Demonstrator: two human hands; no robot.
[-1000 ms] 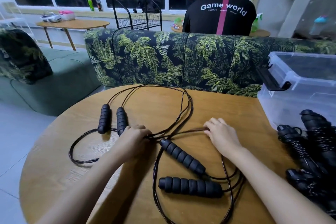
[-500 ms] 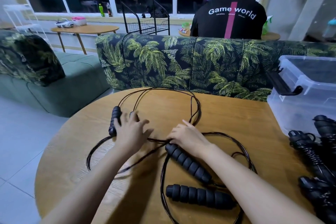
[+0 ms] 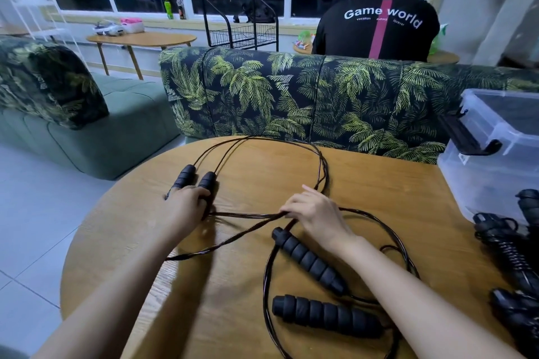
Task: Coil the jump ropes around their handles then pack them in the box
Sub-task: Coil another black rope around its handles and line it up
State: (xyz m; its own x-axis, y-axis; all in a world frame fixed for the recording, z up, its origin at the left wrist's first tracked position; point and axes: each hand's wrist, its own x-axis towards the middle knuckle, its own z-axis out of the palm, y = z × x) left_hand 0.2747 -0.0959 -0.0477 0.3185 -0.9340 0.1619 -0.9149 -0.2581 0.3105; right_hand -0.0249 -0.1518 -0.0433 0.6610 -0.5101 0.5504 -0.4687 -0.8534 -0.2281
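Nearest the wearer, the near pair of handles point(image 3: 326, 316) is lying loose on the round table point(image 3: 122, 242), with thin cord point(image 3: 248, 215) looping around it and wound on nothing. By that showing, this rope is waiting untouched.

At the right edge, the coiled ropes point(image 3: 509, 256) are lying in a dark heap with cord wrapped tight around their handles. They appear to be resting on the table just beside the box rather than in it. So some coiling is looking finished, while the packing is looking unstarted.

Further in, the right hand point(image 3: 318, 217) is reaching across the middle of the table, its fingertips bent down and pinching a gathered bunch of strands. The left hand point(image 3: 186, 207) is curling its fingers over the near ends of the far pair of handles point(image 3: 195, 181), which are lying side by side and touching, their cord arcing away toward the table's far rim. The hands seem to be sorting out one rope before winding it.

To the right, the box point(image 3: 493, 175) of clear plastic is standing open-topped with a black latch hanging at its side. Nothing is plainly showing through its wall, though the interior is largely hidden.

Beyond the table, a leaf-patterned sofa point(image 3: 291, 102) is backing onto it, and a person point(image 3: 376, 26) is sitting facing away.
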